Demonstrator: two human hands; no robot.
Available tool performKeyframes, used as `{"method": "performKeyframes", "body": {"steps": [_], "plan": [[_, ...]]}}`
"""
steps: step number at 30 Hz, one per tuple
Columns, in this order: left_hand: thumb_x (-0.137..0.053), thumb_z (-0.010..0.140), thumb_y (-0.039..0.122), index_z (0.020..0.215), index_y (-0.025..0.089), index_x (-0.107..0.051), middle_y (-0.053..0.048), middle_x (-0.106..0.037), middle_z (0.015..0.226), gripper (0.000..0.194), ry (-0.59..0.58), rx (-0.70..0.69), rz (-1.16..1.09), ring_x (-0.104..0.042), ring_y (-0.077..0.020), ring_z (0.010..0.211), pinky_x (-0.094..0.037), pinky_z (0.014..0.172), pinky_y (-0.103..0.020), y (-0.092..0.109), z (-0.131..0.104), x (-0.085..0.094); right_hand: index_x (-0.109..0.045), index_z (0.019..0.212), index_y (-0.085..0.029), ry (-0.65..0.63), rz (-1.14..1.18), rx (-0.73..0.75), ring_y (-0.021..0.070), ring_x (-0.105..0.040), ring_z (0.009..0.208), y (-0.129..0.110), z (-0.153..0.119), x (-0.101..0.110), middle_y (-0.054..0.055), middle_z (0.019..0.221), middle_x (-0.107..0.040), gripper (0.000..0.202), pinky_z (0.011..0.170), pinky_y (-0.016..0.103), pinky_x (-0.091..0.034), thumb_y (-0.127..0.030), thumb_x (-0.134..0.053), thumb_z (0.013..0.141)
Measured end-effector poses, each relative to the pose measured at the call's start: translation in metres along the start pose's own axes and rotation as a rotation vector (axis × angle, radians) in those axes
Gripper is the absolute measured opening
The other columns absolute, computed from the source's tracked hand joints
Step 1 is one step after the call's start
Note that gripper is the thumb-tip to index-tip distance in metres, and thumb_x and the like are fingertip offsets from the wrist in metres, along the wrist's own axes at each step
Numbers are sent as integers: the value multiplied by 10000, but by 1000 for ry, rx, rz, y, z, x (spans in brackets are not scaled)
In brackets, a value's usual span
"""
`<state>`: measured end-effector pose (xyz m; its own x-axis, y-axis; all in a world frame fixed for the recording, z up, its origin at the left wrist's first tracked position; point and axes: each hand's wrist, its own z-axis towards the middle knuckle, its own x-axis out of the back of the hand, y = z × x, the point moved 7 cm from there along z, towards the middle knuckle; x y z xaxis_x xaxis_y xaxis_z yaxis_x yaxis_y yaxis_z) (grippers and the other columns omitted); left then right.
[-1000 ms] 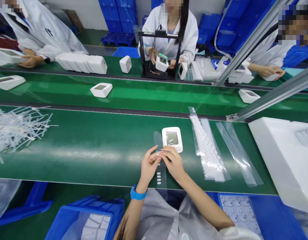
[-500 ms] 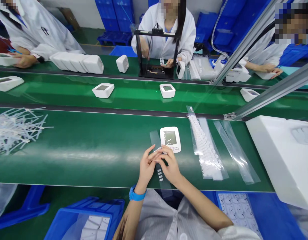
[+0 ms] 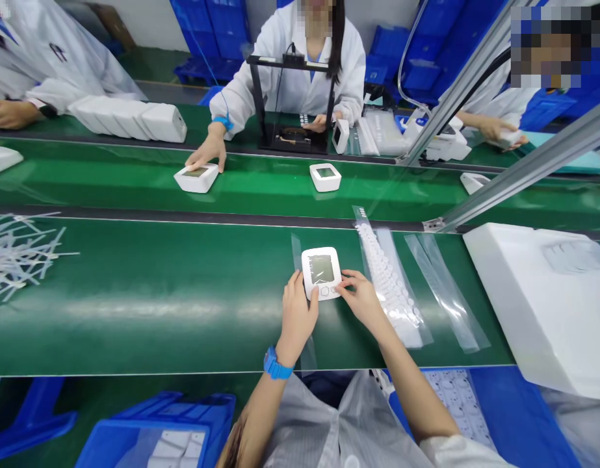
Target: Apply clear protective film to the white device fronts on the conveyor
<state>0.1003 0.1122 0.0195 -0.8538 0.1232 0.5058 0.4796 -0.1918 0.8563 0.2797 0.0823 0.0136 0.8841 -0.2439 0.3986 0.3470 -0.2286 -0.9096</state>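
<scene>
The white device [image 3: 321, 272] is just right of the centre of the frame, screen up, between both hands. The left hand [image 3: 298, 316] takes its lower left side, thumb on the front and fingers bent together along the edge. The right hand [image 3: 365, 302] pinches the lower right corner, thumb and index drawn close; how far its other fingers reach underneath, I cannot tell. A clear strip [image 3: 296, 247] lies on the worktop [image 3: 148, 286], partly hidden by the left hand.

The device looks light and stiff, its smooth shell perhaps a little slippery. The side edges seem the best hold, with little pressure on the screen, which could scratch or crack. The strip looks thin and floppy, easily creased, so it is better taken by one end.
</scene>
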Motion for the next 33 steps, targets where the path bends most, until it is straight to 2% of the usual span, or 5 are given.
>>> {"method": "performKeyframes", "body": {"steps": [5, 8, 16, 25, 33], "plan": [[-568, 912, 356, 1442, 102, -358, -240, -409, 1464, 624, 27, 22, 108, -399, -382, 1358, -369, 1070, -564, 5, 0, -10, -700, 723, -184, -9, -37, -5, 280, -649, 1101, -4, 2, 1, 146, 1232, -601, 148, 846, 417, -605, -318, -678, 782], [-589, 895, 375, 1454, 100, -321, -239, -407, 1460, 678, 32, 24, 171, -420, -390, 1333, -395, 1038, -552, 6, 1, -11, -702, 722, -181, -15, -54, -5, 266, -658, 1068, -4, 2, 1, 144, 1227, -605, 129, 840, 406, -604, -288, -667, 783], [-640, 851, 356, 1457, 114, -300, -234, -435, 1436, 736, 59, 18, 246, -446, -389, 1311, -419, 1006, -531, 12, 1, -11, -687, 696, -182, -5, -64, 24, 223, -688, 907, -4, 3, -1, 131, 1208, -618, 162, 801, 396, -603, -311, -658, 791], [-663, 837, 327, 1434, 123, -329, -223, -447, 1430, 715, 62, 34, 235, -451, -367, 1316, -412, 1024, -507, 14, 2, -9, -688, 698, -189, 24, -64, 67, 245, -687, 942, -12, 0, 0, 119, 1094, -676, 181, 860, 416, -577, -331, -648, 803], [-662, 839, 343, 1438, 125, -314, -233, -437, 1437, 727, 64, 23, 234, -443, -375, 1323, -414, 1017, -520, 13, 2, -10, -703, 707, -187, 46, -31, 67, 252, -692, 960, -10, -2, 0, 124, 1089, -684, 211, 863, 425, -588, -374, -668, 799]]}}
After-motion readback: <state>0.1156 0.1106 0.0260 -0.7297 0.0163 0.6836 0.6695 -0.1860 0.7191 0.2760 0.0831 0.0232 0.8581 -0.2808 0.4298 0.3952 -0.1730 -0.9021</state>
